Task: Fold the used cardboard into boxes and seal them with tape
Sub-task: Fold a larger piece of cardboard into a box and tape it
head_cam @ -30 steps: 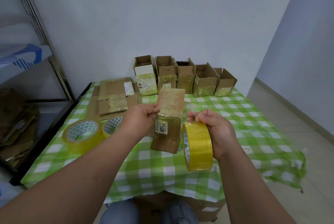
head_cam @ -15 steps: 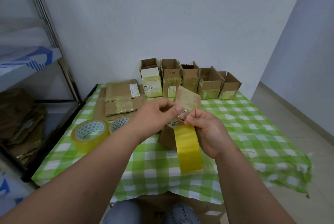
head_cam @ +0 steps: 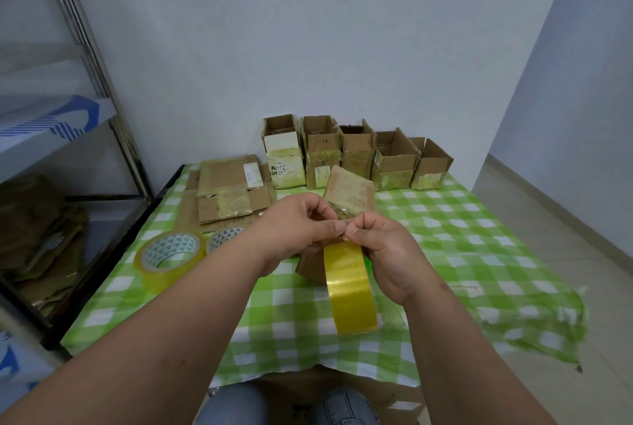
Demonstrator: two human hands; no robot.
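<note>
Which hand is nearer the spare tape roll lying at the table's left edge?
Left. The left hand hovers just right of that tape roll; the right hand is farther right, holding another yellow roll.

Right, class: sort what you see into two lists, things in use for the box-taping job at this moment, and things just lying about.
In use:
left hand
right hand
yellow tape roll, held in the right hand
small cardboard box, behind the hands

Lying about:
two spare tape rolls on the checked tablecloth
flattened cardboard
row of open boxes
shelf rack
</note>
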